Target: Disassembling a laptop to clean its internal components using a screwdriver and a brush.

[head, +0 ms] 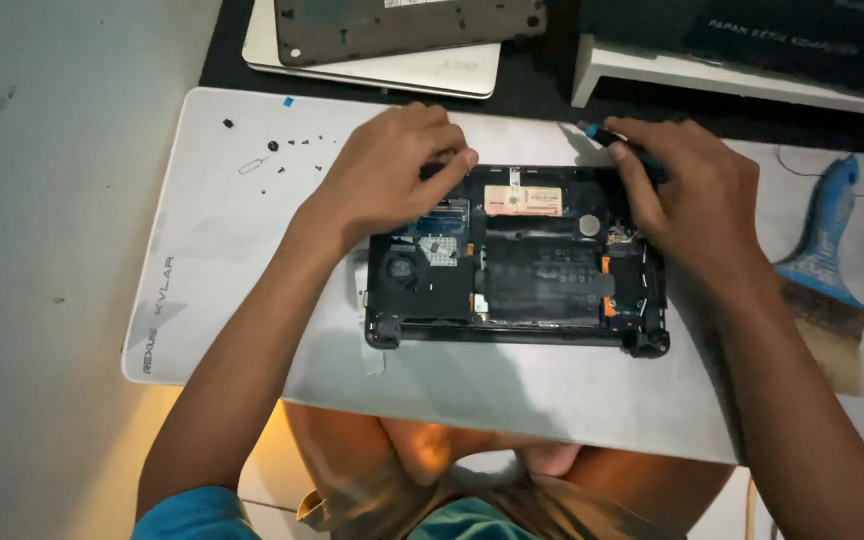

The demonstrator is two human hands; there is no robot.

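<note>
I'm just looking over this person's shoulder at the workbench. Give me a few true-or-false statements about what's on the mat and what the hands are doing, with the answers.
1. The small laptop lies with its bottom cover off, its insides showing. True.
2. The right hand holds a hammer. False: it grips a slim blue-tipped screwdriver.
3. The left hand rests on the laptop's far left corner. True.
4. Loose black screws lie on the white mat, to the left of the laptop. True.
5. The blue-handled brush lies inside the laptop. False: it lies on the mat to the right, apart from it.
6. The mat holds two opened laptops. False: only one; a grey cover panel lies beyond the mat.
</note>
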